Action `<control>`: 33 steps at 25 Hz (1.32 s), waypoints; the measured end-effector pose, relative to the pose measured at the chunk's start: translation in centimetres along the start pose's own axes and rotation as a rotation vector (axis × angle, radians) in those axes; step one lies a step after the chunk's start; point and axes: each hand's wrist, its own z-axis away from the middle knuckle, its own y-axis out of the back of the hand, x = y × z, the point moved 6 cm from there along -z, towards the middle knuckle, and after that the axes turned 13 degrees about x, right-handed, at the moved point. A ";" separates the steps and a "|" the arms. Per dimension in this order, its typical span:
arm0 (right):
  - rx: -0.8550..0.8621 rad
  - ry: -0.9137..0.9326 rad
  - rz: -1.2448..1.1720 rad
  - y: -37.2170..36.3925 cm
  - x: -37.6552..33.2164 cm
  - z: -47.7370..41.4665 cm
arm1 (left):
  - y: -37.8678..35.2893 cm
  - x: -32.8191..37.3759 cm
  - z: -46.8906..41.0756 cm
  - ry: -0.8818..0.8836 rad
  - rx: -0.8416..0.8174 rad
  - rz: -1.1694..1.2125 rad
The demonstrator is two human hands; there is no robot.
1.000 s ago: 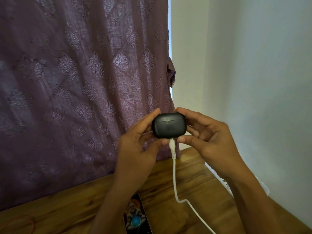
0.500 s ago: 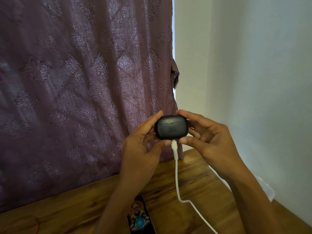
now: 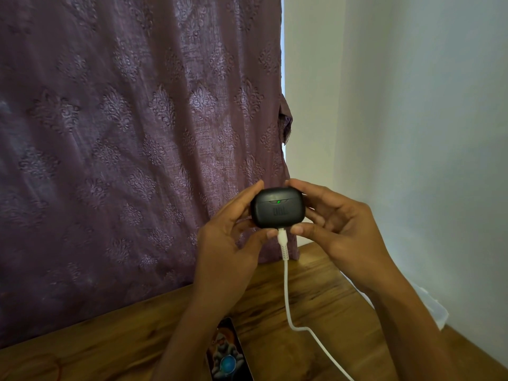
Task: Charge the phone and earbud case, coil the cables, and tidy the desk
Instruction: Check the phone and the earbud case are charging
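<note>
We see the small black rounded plastic earbud case (image 3: 277, 208) held up in the air above the brown wooden desk (image 3: 110, 347), front towards us, with a tiny green light glowing just under its lid line. A white charging cable (image 3: 286, 284) is plugged into its underside and hangs down, curving off towards the lower right. The left hand (image 3: 228, 243) grasps the case with a fingertip on its top left edge and the thumb beneath; the right hand (image 3: 338, 226) grasps it likewise from the right, thumb just beside the plug. Below, a phone with a colourful picture (image 3: 229, 353) lies on the desk, partly hidden by the left forearm. Behind hangs a purple patterned curtain (image 3: 123, 133), beside a white wall (image 3: 426, 133)
</note>
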 end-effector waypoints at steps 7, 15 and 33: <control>0.002 -0.021 0.004 -0.2 0.4 0.1 | 0.2 -0.3 0.0 -0.011 0.010 -0.028; 0.000 -0.029 0.011 0.0 0.6 0.0 | -0.1 -0.5 0.0 0.002 -0.004 -0.021; 0.004 -0.042 -0.001 0.0 1.0 -0.2 | -0.3 -1.0 -0.2 0.003 0.002 -0.013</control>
